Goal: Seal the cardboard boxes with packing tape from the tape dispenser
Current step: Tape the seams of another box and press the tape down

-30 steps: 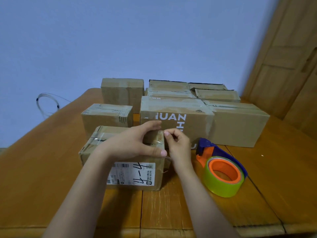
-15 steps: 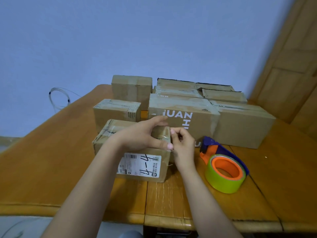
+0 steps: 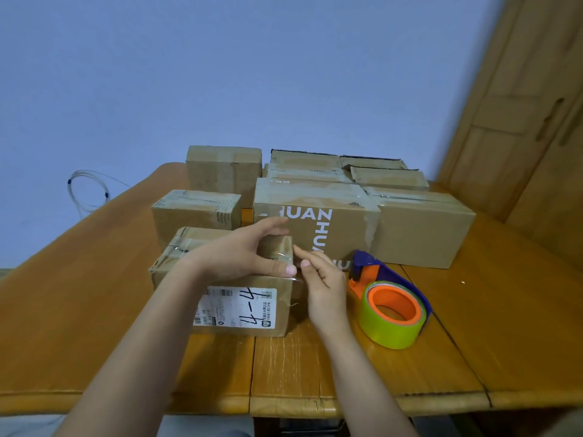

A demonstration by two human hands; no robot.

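Cardboard box (image 3: 243, 305) with a white label, nearest of the boxes on the wooden table (image 3: 473, 348), under both hands.

The left hand (image 3: 243, 255) lies over the box's top, fingers stretched to its far edge and thumb pressed at its right corner; the right hand (image 3: 321, 279) sits just right of that corner, fingers loosely curled, perhaps pinching a clear tape end, though that is hard to make out; the tape dispenser (image 3: 391, 302) rests on the table just right of the box, touched by neither hand; more boxes (image 3: 315, 222) stand behind the box.
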